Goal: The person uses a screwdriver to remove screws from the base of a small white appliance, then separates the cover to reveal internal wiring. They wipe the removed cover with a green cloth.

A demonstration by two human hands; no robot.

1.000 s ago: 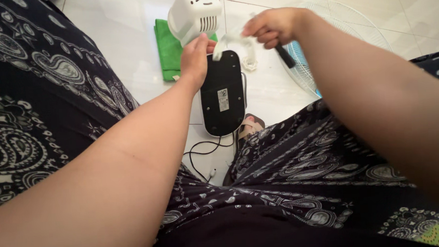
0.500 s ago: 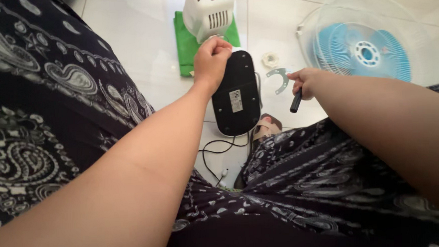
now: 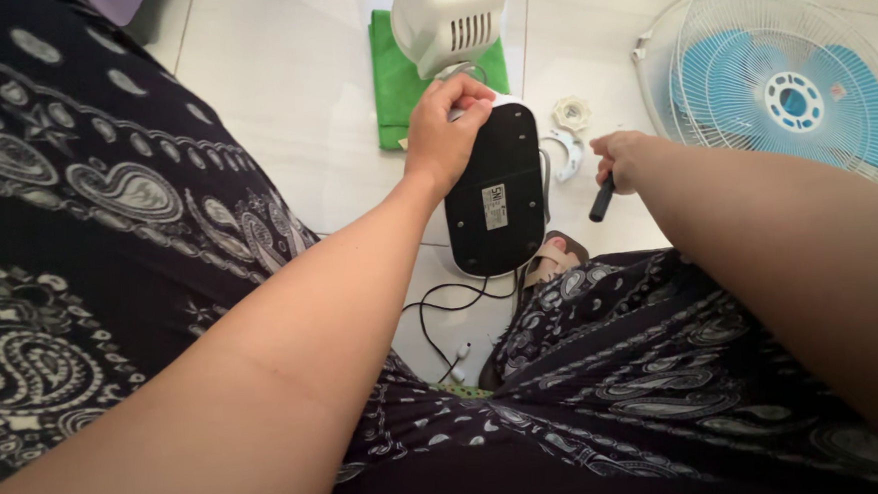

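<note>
Left hand (image 3: 445, 128) gripping the top edge of a black fan base (image 3: 498, 196), tilted up off the tiled floor (image 3: 281, 95). Right hand (image 3: 620, 157) closed around a dark screwdriver handle (image 3: 602, 199). White motor housing (image 3: 447, 16) on green cloth (image 3: 396, 79); blue-bladed fan cage (image 3: 790, 68) lying right.

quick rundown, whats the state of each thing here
fan base: tipped up, black underside showing, gripped at the top
left hand: closed on the fan base
right hand: closed on a black tool
fan guard: detached, on the floor, blue blades inside
green cloth: flat on the floor
</note>
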